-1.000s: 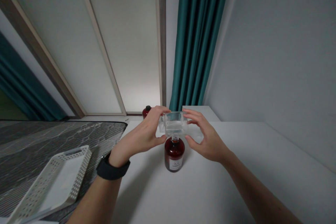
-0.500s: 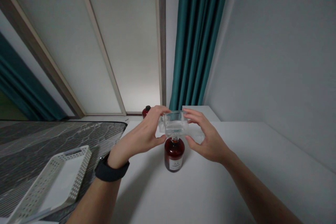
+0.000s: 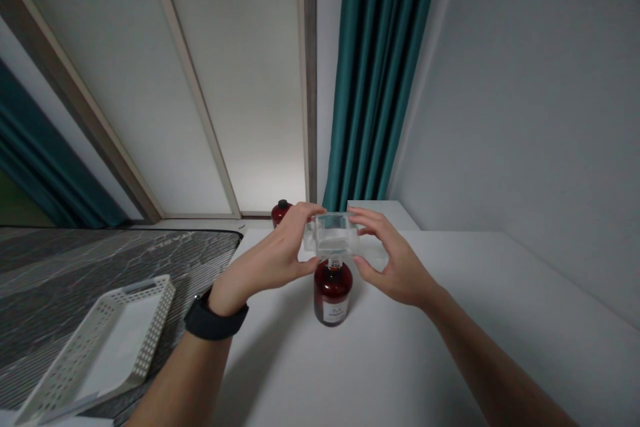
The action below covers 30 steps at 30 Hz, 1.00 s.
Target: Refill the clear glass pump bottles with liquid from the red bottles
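Note:
A clear, see-through container [image 3: 336, 235] is held between my two hands, over the neck of a dark red-brown bottle [image 3: 332, 287]. Whether it touches the bottle's neck I cannot tell. The bottle stands upright on the white table [image 3: 380, 360] and carries a white label. My left hand [image 3: 287, 247], with a black band on its wrist, grips the container's left side, fingers above and thumb below. On the right side my right hand [image 3: 393, 263] grips it the same way, fingertips at its upper edge and thumb low.
Behind my left hand stands another dark red bottle [image 3: 280, 212] with a dark cap, partly hidden. A white perforated basket [image 3: 117, 340] sits at the lower left on a grey patterned surface [image 3: 190, 260]. A white box-like block [image 3: 383, 212] is at the table's far end.
Almost nothing has changed. Both hands still hold the clear container over the bottle, and the view has shifted very slightly.

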Motion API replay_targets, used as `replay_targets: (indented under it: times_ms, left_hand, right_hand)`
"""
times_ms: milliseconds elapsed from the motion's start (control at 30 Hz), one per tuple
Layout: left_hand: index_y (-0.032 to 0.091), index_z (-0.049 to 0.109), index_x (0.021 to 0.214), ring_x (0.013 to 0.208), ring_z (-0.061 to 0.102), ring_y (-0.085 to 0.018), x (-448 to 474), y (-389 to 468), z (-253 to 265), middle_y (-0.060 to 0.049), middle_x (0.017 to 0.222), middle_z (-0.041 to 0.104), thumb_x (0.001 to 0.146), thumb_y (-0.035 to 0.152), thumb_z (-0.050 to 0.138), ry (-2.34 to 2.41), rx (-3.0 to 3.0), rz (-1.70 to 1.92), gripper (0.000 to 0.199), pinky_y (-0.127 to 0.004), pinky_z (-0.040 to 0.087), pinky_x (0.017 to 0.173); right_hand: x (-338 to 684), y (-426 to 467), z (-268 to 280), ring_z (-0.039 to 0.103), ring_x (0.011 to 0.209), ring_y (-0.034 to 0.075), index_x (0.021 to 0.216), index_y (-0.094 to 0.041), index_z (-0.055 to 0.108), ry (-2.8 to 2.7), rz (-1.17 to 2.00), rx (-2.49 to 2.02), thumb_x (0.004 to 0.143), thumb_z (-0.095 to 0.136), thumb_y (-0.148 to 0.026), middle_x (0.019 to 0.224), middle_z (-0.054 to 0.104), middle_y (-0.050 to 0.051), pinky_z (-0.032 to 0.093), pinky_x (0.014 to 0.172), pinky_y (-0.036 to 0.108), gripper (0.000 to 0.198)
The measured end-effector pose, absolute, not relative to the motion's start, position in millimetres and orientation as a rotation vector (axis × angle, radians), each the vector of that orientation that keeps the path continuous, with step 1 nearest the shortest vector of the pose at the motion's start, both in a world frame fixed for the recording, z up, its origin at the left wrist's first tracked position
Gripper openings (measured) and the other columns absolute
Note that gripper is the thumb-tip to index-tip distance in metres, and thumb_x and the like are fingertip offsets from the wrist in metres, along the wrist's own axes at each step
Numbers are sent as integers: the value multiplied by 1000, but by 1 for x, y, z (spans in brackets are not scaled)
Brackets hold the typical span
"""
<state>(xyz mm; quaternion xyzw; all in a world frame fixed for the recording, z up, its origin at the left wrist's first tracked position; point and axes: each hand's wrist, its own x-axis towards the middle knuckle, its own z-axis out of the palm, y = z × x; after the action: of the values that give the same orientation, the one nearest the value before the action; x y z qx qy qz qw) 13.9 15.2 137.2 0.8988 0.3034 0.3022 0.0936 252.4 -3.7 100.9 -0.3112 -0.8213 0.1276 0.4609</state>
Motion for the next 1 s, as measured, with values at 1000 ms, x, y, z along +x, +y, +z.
replay_targets:
  times_ms: [1000]
  left_hand:
    - [20, 40, 127, 110, 60, -24, 7, 40, 120, -10, 114, 59, 82, 28, 67, 974, 2170, 1116, 54, -52, 48, 102]
  right_hand:
    - [256, 20, 52, 52, 133, 27, 141, -23, 47, -2055, 1330, -850, 87, 68, -42, 147, 52, 11, 40, 113, 50, 61]
